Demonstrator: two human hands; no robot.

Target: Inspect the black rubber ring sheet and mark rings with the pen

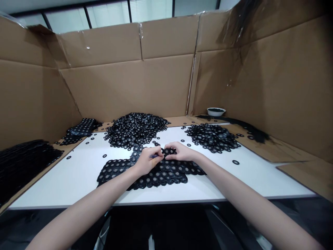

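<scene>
One white board (78,184) forms the work surface, with cardboard walls (166,83) standing along its left, far and right sides. At the far left, a dark layered stack (23,168) lies beside the board. Beyond it, a smaller stack of ring-patterned pieces (83,127) rests near the board's far left corner. Next to the right, a large heap of black rings (132,130) is located at the far edge, with loose rings scattered around it. In front of this heap, overlapping ring-patterned sheets (156,178) lie on the board, near its front edge and beneath both hands. The left hand (149,159) is closed to a narrow pinch above the sheets and holds a thin, dark item; its exact form is too small to tell. The right hand (179,151) grips the edge of a ring-patterned section (169,151) between thumb and fingers, its fingertips just beside those of the left hand. Right of the hands, a smaller heap of black rings (212,137) occupies the board. Behind that heap, a white bowl (216,112) contains small dark material. A single ring (235,162) lies nearer the front. Furthest right, a bundle of dark strands (249,129) extends across the cardboard.
</scene>
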